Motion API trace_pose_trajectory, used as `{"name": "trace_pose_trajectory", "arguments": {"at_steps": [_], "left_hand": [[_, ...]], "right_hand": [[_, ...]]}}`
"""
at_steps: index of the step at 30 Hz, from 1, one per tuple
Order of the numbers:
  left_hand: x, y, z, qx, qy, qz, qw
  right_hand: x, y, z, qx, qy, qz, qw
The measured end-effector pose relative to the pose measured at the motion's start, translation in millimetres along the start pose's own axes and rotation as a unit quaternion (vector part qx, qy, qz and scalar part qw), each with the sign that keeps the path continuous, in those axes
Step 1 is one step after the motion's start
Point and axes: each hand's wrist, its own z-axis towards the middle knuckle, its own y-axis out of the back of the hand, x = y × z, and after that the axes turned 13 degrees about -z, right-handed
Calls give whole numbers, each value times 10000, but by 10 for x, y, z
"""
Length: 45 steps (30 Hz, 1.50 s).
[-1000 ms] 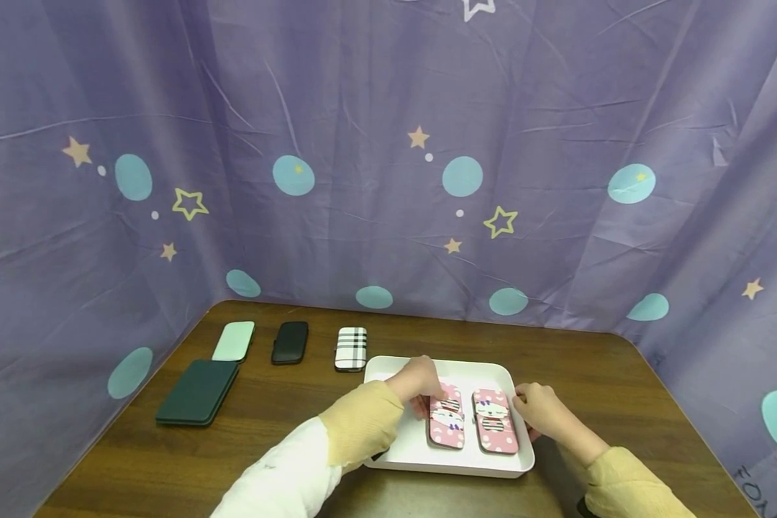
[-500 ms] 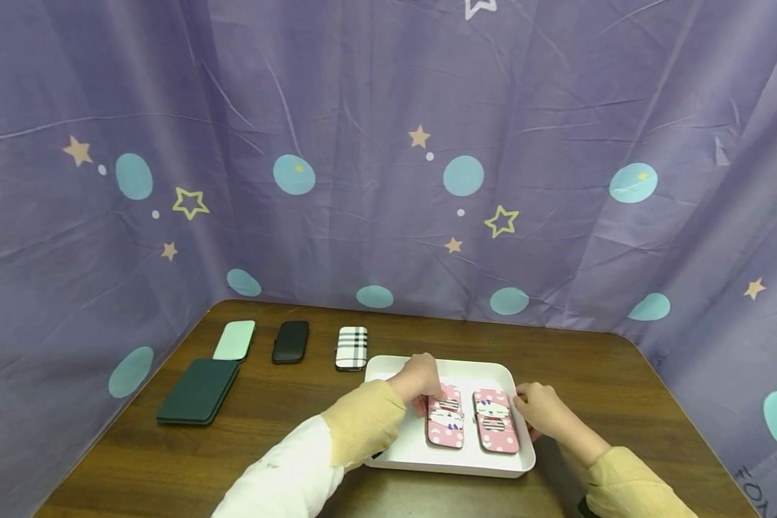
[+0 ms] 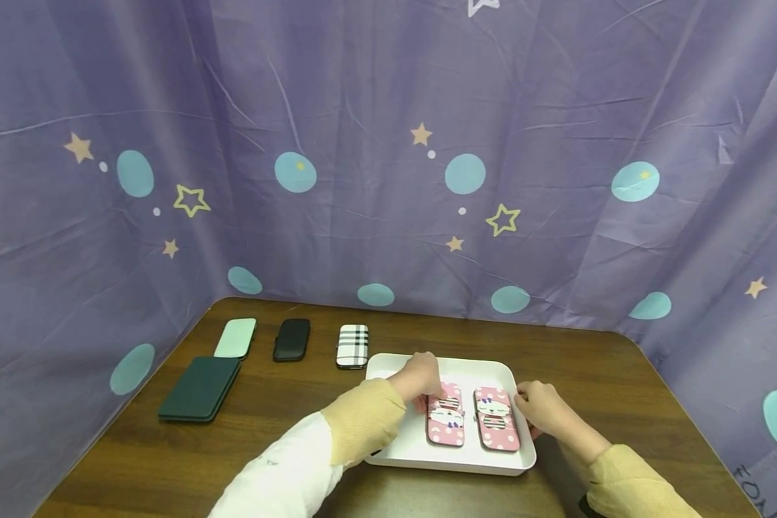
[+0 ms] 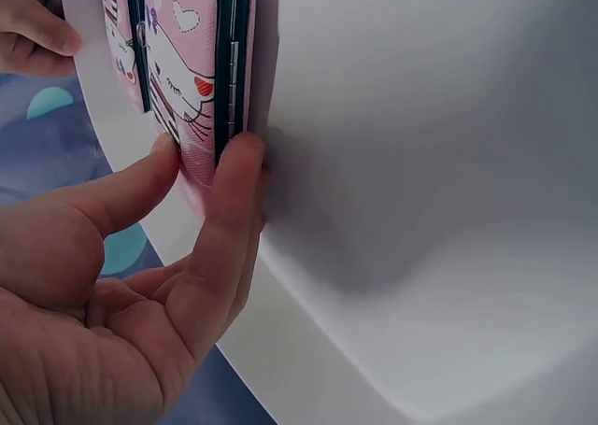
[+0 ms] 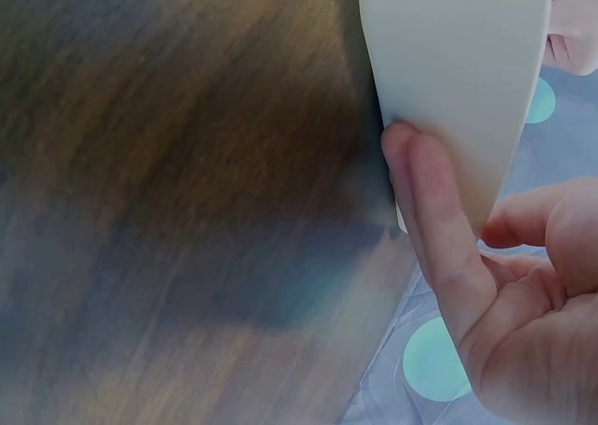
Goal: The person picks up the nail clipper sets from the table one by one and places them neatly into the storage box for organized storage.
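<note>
Two slim pink hinged cases with a cat print lie side by side in a white tray (image 3: pixel 395 439). My left hand (image 3: pixel 421 378) reaches over the tray's left wall and pinches the far end of the left pink case (image 3: pixel 445 432). In the left wrist view, thumb and fingers (image 4: pixel 229 201) sit on either side of that case (image 4: pixel 192 70), near its metal hinge. The right pink case (image 3: pixel 497 435) lies untouched. My right hand (image 3: pixel 540 404) grips the tray's right wall, fingers along the outside of the wall (image 5: pixel 458 70) and thumb at the rim.
On the wooden table (image 3: pixel 285 417), left of the tray, lie a dark green flat case (image 3: pixel 199 388), a mint case (image 3: pixel 236 338), a black case (image 3: pixel 291 339) and a plaid case (image 3: pixel 352 345). A purple curtain (image 3: pixel 362 108) hangs behind the table.
The left pink case has shifted very slightly to the left under my left hand. My right hand has stayed at the tray's right wall.
</note>
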Motion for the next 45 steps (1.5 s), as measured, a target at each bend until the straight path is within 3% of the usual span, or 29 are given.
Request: {"name": "trace_pose_trajectory", "arguments": {"at_steps": [6, 13, 16, 20, 24, 29, 35, 40, 45], "left_hand": [[10, 41, -60, 313, 202, -434, 9984], [65, 142, -134, 525, 230, -429, 9974], [88, 202, -207, 619, -3, -184, 9979], [127, 273, -289, 582, -602, 99, 9964], [184, 330, -326, 288, -1212, 351, 9916], [289, 382, -377, -239, -1664, 427, 9848], [424, 409, -484, -1012, -2343, 596, 9650], [541, 435, -565, -1423, -2578, 686, 9532], [667, 443, -609, -1777, -2731, 1084, 9392]], "right_hand": [[2, -2, -3, -9, -4, -4, 10000], [9, -3, -14, -1, -34, 28, 10000], [9, -1, -11, -3, -16, 29, 10000], [-1, -8, -2, -13, -26, -6, 10000], [-8, -17, -1, -38, -59, -30, 10000], [-4, -13, -8, -17, -52, 32, 10000], [5, -3, -9, 39, -69, 56, 10000], [15, 9, -10, 80, -68, 42, 9999], [11, 6, -17, 39, -59, 18, 10000]]}}
